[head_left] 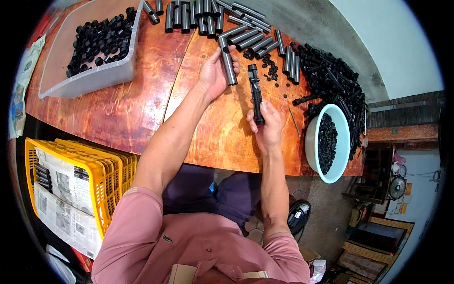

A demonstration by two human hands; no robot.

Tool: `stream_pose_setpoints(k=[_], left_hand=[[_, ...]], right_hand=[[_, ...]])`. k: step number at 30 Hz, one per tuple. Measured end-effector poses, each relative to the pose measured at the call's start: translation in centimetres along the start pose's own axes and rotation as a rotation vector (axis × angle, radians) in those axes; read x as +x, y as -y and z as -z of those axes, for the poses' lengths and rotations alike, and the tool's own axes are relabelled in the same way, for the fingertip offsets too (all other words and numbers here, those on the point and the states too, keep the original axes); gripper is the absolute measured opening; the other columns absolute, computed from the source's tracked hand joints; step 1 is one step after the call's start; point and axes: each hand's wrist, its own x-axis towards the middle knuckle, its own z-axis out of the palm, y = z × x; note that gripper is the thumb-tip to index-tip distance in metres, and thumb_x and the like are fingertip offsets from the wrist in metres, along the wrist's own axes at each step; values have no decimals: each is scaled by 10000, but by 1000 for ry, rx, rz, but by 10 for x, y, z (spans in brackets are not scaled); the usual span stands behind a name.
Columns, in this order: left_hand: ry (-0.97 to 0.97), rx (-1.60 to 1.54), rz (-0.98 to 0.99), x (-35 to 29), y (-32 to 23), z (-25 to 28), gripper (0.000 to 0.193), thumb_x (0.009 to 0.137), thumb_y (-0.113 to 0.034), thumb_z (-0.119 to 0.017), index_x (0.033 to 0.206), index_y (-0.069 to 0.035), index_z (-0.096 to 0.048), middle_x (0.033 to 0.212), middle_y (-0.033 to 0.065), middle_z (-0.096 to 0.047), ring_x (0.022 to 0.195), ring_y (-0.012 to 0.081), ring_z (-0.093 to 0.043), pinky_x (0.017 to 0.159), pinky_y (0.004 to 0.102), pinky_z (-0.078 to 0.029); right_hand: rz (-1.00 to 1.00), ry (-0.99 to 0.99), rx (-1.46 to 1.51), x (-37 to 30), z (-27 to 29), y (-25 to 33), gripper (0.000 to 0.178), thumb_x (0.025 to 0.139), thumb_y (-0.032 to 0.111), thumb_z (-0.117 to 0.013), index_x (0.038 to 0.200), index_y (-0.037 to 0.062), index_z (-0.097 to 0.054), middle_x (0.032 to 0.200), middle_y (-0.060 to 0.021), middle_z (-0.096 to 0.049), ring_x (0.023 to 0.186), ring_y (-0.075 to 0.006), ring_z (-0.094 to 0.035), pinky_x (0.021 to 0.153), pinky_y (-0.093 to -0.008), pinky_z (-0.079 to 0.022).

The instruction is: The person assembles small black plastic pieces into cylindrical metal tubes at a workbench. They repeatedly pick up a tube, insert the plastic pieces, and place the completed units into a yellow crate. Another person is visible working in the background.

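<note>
In my left hand [215,75] is a dark grey metal tube [227,61], tilted, with the fingers wrapped around its side. My right hand [266,121] grips the lower end of a black plastic core [255,90], a slim ribbed part with gaps along its length. The core stands apart from the tube, a little to its right. Beyond both hands, several more grey tubes [248,39] lie on the wooden table [203,128]. Small black caps [271,71] are scattered just past the core.
A heap of black plastic parts [331,78] covers the table's right side. By it, a pale blue bowl [310,142] holds small black pieces. At far left stands a clear bin [104,75] of black caps. Newspaper-lined yellow crates [101,189] sit below the left edge. A thin rod [294,121] lies near the bowl.
</note>
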Motion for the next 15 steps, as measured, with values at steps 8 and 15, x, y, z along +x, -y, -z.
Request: stream_pose_setpoints(k=[8, 15], left_hand=[[-8, 61, 27, -2, 0, -4, 400, 1060, -375, -435, 1249, -48, -566, 911, 76, -588, 793, 189, -573, 716, 313, -527], [25, 298, 95, -12, 4, -18, 367, 980, -334, -632, 1226, -68, -576, 910, 34, -596, 690, 114, -574, 613, 236, -504]], right_hand=[[-63, 34, 135, -5, -3, -4, 293, 1045, 282, -501, 1134, 13, -575, 737, -93, -630, 536, -110, -486, 501, -218, -380], [-79, 28, 297, 2, 8, -8, 302, 1036, 295, -519, 1125, 14, -586, 715, -70, -602, 548, -107, -486, 497, -225, -370]])
